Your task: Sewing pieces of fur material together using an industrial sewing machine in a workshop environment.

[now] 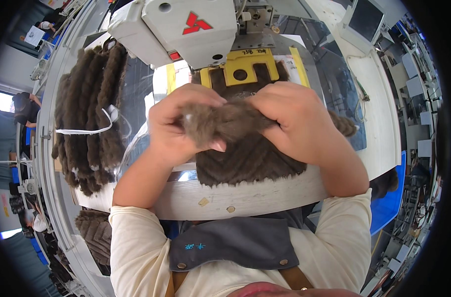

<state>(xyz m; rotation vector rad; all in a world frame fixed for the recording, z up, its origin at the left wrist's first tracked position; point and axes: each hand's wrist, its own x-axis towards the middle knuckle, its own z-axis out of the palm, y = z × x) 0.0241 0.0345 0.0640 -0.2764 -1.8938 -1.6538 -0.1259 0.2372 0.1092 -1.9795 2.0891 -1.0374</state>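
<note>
Between my two hands, above the work table, I grip a brown fur strip. My left hand wraps round its left end, the thumb pressed in underneath. The fingers of my right hand pinch the other end from the right. Beneath lies a flat brown fur panel with a ridged chevron pile and a ragged near edge. Its far part runs under the yellow clamp plate of the white sewing machine. A further piece of brown fur pokes out beyond my right wrist.
Bundled fur strips with a white tie lie at the left. More chevron fur sits lower left. A monitor stands far right, a blue bin below the table's right edge. Other people sit at stations far left.
</note>
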